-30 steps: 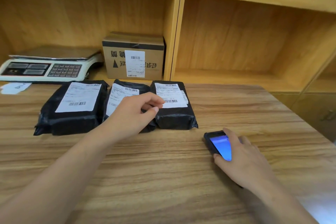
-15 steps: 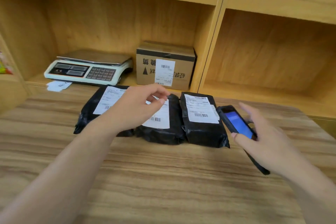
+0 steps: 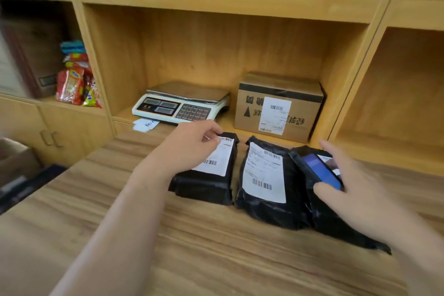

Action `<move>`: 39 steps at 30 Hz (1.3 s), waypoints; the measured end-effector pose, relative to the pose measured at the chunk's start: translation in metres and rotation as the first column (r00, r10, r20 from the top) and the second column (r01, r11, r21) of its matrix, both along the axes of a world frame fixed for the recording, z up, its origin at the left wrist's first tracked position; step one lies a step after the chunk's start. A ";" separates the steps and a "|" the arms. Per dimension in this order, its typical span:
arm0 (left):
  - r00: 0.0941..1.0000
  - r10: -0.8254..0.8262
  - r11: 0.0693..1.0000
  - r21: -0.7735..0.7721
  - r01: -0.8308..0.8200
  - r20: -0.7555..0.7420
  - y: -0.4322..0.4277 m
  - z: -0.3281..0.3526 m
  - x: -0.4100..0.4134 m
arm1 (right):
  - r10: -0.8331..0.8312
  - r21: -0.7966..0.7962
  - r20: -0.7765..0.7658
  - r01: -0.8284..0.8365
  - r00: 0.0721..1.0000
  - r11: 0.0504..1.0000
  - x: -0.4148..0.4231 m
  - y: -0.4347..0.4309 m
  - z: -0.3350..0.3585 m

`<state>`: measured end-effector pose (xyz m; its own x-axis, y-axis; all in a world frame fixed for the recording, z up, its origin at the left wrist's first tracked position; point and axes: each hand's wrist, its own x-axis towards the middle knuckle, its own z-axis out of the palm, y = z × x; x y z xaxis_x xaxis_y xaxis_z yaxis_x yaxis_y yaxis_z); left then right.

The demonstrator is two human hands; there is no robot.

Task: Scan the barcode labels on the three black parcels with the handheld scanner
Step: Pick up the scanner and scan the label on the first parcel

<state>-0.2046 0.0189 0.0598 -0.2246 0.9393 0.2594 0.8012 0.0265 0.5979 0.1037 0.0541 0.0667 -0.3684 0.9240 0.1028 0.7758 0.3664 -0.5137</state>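
Three black parcels are laid side by side (labels up) before the cardboard box. The handheld scanner is gripped by the right hand over the rightmost; the leftmost is pinched by the left hand.

Our left arm stretches forward from the lower left, bare to the wrist, and our left hand is turned palm down with the fingers curled in, thumb and forefinger pinched close together at the tips. Our right arm comes in from the lower right edge. Our right hand is wrapped around the scanner, thumb lying along its near side and forefinger raised straight behind it.
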 end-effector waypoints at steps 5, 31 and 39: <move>0.992 0.128 0.988 -0.079 -0.129 -0.018 0.012 -0.022 -0.023 | 0.042 -0.044 0.032 -0.040 0.999 0.998 -0.011 0.008 -0.007; 0.924 0.331 0.928 -0.242 -0.283 0.191 0.033 -0.065 -0.034 | 0.076 -0.020 0.106 -0.074 0.991 0.997 -0.013 0.009 -0.010; 0.867 0.342 0.936 -0.211 -0.281 0.362 0.035 -0.073 -0.044 | 0.083 -0.016 0.097 -0.082 0.992 0.997 -0.013 0.006 -0.009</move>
